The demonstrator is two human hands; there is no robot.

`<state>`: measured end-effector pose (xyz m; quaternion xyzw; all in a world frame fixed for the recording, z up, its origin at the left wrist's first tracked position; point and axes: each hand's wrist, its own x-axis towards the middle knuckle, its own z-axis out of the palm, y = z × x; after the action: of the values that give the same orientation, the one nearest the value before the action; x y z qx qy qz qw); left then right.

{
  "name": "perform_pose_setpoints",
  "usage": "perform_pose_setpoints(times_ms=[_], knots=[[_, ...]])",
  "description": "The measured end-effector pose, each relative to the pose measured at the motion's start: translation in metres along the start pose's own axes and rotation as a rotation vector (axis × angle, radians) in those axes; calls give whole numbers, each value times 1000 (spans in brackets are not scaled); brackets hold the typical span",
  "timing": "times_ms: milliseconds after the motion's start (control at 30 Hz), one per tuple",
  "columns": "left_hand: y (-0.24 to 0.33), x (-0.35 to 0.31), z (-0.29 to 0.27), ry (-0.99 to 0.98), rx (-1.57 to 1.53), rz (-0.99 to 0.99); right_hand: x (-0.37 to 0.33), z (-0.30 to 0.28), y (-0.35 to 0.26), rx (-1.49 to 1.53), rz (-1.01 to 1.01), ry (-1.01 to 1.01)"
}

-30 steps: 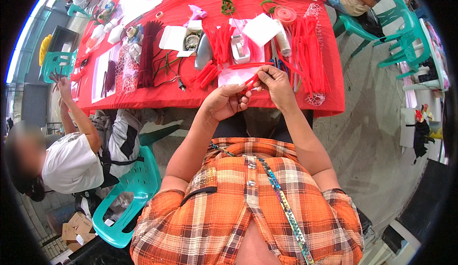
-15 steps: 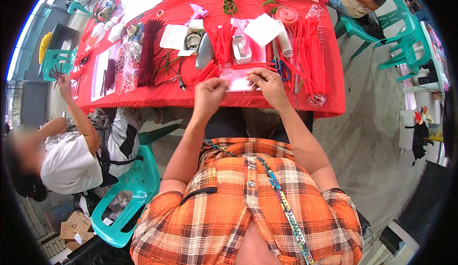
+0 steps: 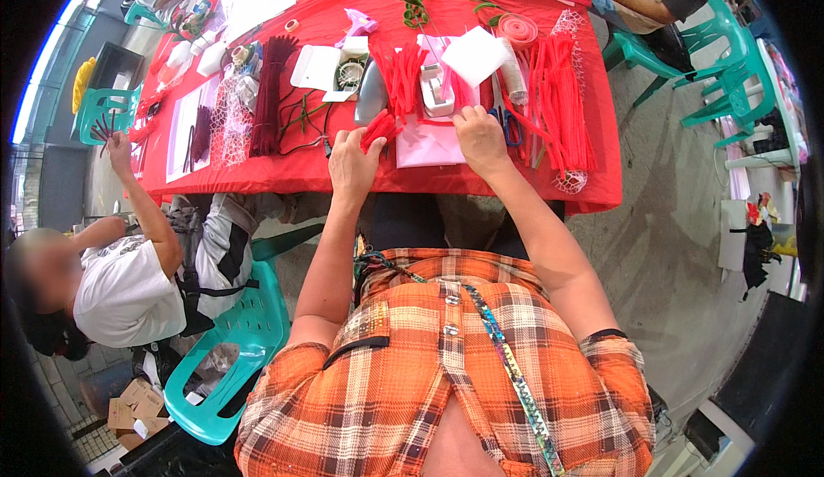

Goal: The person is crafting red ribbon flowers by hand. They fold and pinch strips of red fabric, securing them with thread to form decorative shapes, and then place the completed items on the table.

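At the table's near edge my left hand [image 3: 350, 166] has its fingers and thumb closed around a short bundle of bent red pipe cleaners [image 3: 378, 130]. My right hand [image 3: 483, 141] is further right, its fingers bent and closed at the end of a single red pipe cleaner [image 3: 438, 122]; the fingertips are partly hidden. Between the hands lies a pale pink sheet [image 3: 425, 149]. Just beyond it stands a white tape dispenser [image 3: 436, 91], with loose red pipe cleaners [image 3: 398, 78] to its left. Blue-handled scissors [image 3: 512, 127] rest beside my right hand.
A grey bottle-shaped object [image 3: 370, 95] and an open white box [image 3: 350, 69] stand beyond my left hand. Dark red stems [image 3: 273, 91] lie further left, long red ones [image 3: 562, 99] right. A co-worker [image 3: 129, 288] sits at the left by a green chair [image 3: 227, 348].
My hands have moved apart: the left went left and took hold of the red bundle. My right hand shifted slightly up, onto the red pipe cleaner.
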<state>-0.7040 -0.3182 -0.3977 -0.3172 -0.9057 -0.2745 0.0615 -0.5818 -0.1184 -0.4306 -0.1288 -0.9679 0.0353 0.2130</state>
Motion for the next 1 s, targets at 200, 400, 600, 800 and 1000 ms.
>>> perform_pose_setpoints(times_ms=[200, 400, 600, 800, 1000], knots=[[3, 3, -2, 265, 62, 191, -3, -21, 12, 296, 125, 264], [42, -2, -2, 200, -407, 421, -6, -48, 1, 1733, 922, 10], [87, -10, 1, 60, -545, 654, -8, -73, -20, 2168, 1030, -188], [96, -21, 3, -15, -742, 432, -9, -70, -15, 2092, 1007, -27], [101, -18, -6, -185, -962, -18, -11, -70, -25, 1741, 838, 59]])
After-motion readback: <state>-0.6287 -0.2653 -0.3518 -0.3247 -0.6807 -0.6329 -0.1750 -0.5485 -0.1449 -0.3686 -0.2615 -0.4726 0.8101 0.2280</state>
